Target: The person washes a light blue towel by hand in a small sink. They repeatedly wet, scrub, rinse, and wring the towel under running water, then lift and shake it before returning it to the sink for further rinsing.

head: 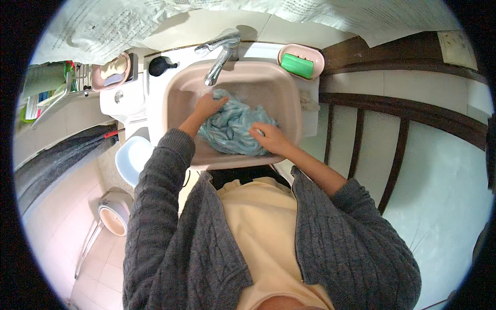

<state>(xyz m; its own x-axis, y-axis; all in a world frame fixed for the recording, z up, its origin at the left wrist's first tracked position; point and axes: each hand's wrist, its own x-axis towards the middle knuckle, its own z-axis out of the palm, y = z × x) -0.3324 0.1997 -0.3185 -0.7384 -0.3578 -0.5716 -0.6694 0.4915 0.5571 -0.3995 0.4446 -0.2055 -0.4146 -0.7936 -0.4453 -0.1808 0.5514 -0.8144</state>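
Note:
Crumpled light-blue fabric [232, 130] lies in a pinkish-beige plastic basin [298, 116]. At the fabric's upper left edge, my left hand [210, 104] grips a fold of it, just below the spout of a chrome faucet [221, 66]. My right hand [271, 138] is closed on the fabric's right side, with the thumb and fingers curled round a bunch. Whether water is running from the spout is hard to tell.
A pink soap dish [319, 58] with a green soap bar [297, 66] stands beyond the basin's right corner. At left are a black object [161, 66], another soap dish [99, 77], a wire rack [69, 91] and a pale blue bowl [133, 159]. Dark-framed panels [358, 143] flank the right side.

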